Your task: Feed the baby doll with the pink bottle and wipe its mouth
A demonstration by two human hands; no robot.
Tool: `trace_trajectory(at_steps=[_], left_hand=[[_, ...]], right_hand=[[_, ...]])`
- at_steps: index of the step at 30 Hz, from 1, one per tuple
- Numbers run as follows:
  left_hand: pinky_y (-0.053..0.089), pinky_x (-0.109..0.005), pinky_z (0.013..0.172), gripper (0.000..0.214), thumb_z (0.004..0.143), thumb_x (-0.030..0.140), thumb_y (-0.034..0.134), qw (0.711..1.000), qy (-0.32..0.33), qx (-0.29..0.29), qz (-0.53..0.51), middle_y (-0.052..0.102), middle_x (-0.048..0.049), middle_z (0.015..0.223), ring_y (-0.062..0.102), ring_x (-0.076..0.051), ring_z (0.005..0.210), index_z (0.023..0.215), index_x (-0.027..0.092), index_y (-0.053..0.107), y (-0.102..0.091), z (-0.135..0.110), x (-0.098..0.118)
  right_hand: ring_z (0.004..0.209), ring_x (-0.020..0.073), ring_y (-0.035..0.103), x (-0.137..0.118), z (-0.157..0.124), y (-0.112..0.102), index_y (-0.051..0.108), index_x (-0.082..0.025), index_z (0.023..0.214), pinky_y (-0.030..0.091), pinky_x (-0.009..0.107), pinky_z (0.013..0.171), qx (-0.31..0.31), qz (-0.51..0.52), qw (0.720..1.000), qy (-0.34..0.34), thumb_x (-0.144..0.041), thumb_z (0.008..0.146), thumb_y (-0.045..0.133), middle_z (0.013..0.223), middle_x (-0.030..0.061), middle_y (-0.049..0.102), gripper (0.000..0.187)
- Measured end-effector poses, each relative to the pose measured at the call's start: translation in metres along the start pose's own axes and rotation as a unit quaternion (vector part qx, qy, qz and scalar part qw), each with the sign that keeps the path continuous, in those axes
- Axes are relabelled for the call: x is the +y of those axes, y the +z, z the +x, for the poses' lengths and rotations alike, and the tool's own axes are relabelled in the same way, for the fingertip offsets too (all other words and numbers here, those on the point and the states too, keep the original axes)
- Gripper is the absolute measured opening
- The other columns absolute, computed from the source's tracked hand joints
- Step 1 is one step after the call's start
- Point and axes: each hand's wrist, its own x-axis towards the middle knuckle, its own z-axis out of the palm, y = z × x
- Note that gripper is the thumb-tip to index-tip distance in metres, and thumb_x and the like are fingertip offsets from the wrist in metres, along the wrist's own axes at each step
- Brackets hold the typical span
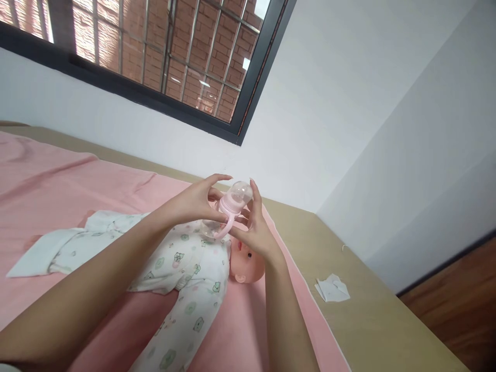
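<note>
A baby bottle (231,204) with a clear domed cap, pink collar and pink side handles is held tilted over a doll's chest. My left hand (202,199) grips it from the left, with some fingers hidden behind it. On the other side, my right hand (253,227) closes round the bottle near its handle, one finger reaching up beside the cap. Beneath both hands lies a baby doll (248,263) on its back, dressed in a white outfit (186,253) printed with green animals. My hands and the bottle cover part of the doll's face.
A pink sheet (240,320) lies under the doll on a wooden surface (306,232). A folded white cloth (332,288) rests at the right, near the white wall (349,103). A dark-framed window (236,129) with bars is above.
</note>
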Motion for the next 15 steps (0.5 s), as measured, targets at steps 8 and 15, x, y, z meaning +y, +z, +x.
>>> trace_trajectory(at_steps=[8,15], left_hand=[[0.052,-0.037,0.085,0.085,0.067,0.035,0.075,0.997,0.036,-0.04,0.059,0.065,-0.0063,0.12,0.06,-0.031,0.114,0.142,0.029,0.036,0.014,-0.004,0.006],[0.031,-0.051,0.109,0.086,0.076,0.051,0.064,0.951,0.076,0.08,0.288,0.049,-0.0064,0.144,0.039,-0.039,0.133,0.151,0.032,0.027,0.03,-0.052,0.042]], right_hand=[[0.118,0.0271,0.057,0.006,0.003,0.012,0.02,-0.036,0.148,0.051,0.046,0.096,0.045,-0.029,0.997,-0.054,-0.032,0.054,0.088,0.143,0.0093,0.044,0.116],[0.118,0.0229,0.054,0.019,0.004,-0.025,0.031,-0.027,0.141,0.046,0.036,0.1,0.259,-0.146,0.949,-0.102,-0.03,0.062,0.08,0.141,0.01,0.045,0.093]])
